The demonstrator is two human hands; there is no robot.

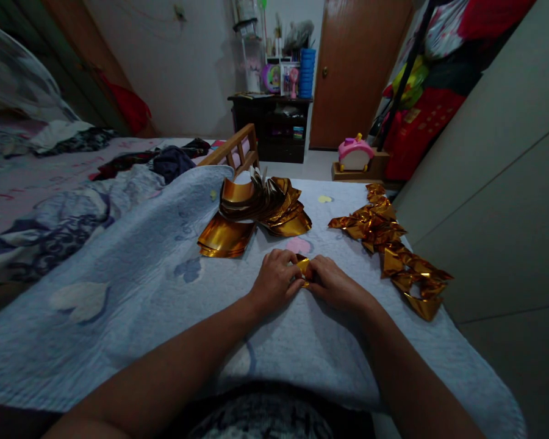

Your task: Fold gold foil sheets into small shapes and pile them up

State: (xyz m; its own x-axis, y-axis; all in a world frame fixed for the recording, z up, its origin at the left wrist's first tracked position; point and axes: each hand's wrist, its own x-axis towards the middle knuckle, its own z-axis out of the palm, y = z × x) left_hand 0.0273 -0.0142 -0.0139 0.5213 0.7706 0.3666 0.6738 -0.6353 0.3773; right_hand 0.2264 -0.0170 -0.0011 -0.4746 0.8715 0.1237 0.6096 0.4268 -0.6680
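Observation:
Between my two hands is a small piece of gold foil paper [304, 266], bent and partly hidden by my fingers. My left hand [278, 275] pinches its left side, with the thumb towards me. On its right side my right hand [330, 279] grips it with curled fingers. Beyond my hands lies a fanned stack of gold foil sheets [229, 235], some curling upward with white undersides. To the right, several folded gold foil pieces [370, 225] sit in a loose heap running towards me.
A pale blue quilted cover [174, 317] with heart shapes lies under everything. A wooden rail [251, 146] stands behind the sheets, beside a bed with clothes [171, 163] on the left. A pale cabinet [494, 183] borders the right. A pink toy [354, 153] stands near the door [354, 73].

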